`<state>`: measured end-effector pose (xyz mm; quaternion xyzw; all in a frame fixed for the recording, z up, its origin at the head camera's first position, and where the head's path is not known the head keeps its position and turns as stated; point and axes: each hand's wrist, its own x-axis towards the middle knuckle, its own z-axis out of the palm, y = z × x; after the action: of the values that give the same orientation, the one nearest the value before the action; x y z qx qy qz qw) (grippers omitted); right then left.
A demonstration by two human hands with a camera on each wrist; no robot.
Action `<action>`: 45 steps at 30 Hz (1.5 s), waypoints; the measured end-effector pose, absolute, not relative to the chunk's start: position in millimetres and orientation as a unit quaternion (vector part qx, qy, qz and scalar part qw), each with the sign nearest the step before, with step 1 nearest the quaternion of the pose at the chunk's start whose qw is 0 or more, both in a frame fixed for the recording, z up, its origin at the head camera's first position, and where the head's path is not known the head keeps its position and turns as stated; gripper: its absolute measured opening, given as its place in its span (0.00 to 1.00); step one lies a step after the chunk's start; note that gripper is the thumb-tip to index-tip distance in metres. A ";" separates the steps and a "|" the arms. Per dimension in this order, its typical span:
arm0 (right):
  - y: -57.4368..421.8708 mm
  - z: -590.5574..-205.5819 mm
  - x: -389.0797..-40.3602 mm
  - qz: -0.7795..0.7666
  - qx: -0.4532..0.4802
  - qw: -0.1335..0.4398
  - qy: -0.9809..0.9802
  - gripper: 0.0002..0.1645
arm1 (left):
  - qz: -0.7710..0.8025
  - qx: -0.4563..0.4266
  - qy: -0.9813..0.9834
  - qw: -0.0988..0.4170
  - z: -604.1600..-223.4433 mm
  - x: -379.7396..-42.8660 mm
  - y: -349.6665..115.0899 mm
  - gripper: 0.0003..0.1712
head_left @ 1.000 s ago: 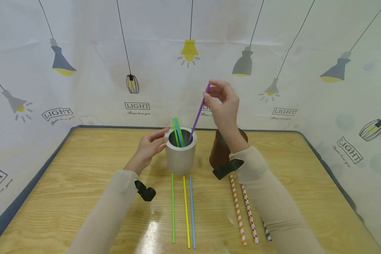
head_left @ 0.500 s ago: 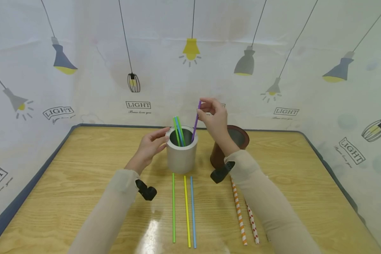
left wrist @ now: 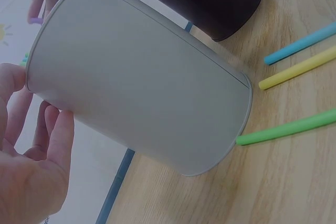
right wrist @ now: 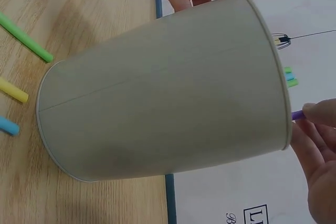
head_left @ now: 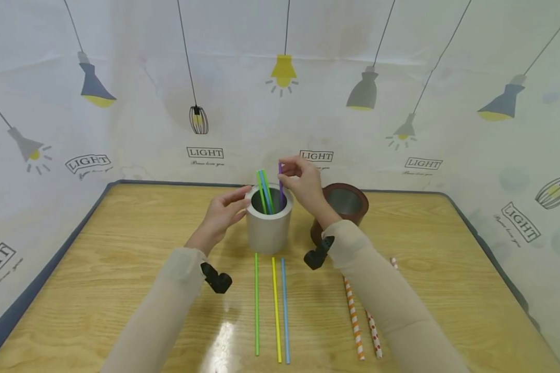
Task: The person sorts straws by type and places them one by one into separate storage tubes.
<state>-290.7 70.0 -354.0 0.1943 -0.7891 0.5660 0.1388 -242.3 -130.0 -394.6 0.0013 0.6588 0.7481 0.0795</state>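
Observation:
My right hand [head_left: 304,184] pinches a purple straw [head_left: 281,181] near its top, between thumb and fingers. The straw stands nearly upright, its lower part inside a light grey bin [head_left: 267,234]. Two green straws and a blue straw [head_left: 264,189] lean together in the same bin. My left hand [head_left: 218,215] holds the bin at its left side, thumb and fingers at the rim and the wall just below. In the right wrist view, only a short end of the purple straw [right wrist: 297,115] shows between the rim and my fingertips.
Right of the grey bin stands a brown bin [head_left: 365,203], partly behind my right forearm. In front lie a green straw [head_left: 256,305], a yellow straw [head_left: 277,311] and a blue straw [head_left: 285,311]. Orange-striped [head_left: 353,321] and red-dotted paper straws [head_left: 374,336] lie farther right, partly covered by the sleeve.
My right hand has moved down and left, lowering the purple straw deeper into the grey bin and turning it more upright. My left hand has stayed at the bin's rim.

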 end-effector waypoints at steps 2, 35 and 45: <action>68.7 -351.3 -287.8 0.566 0.200 0.133 -0.789 0.17 | 0.749 0.004 0.658 0.080 -393.4 -241.7 -129.5 0.24; 69.5 -352.8 -295.4 0.523 0.223 0.029 -0.822 0.22 | 0.755 -0.008 0.649 0.095 -394.4 -244.4 -126.9 0.25; 78.5 -341.1 -287.6 0.536 0.228 -0.035 -0.812 0.22 | 0.752 -0.014 0.653 0.093 -393.4 -244.4 -128.9 0.24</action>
<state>-287.6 78.5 -341.1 0.2277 -0.8119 0.5364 -0.0353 -244.4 -128.9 -393.4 -0.0140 0.6530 0.7515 0.0926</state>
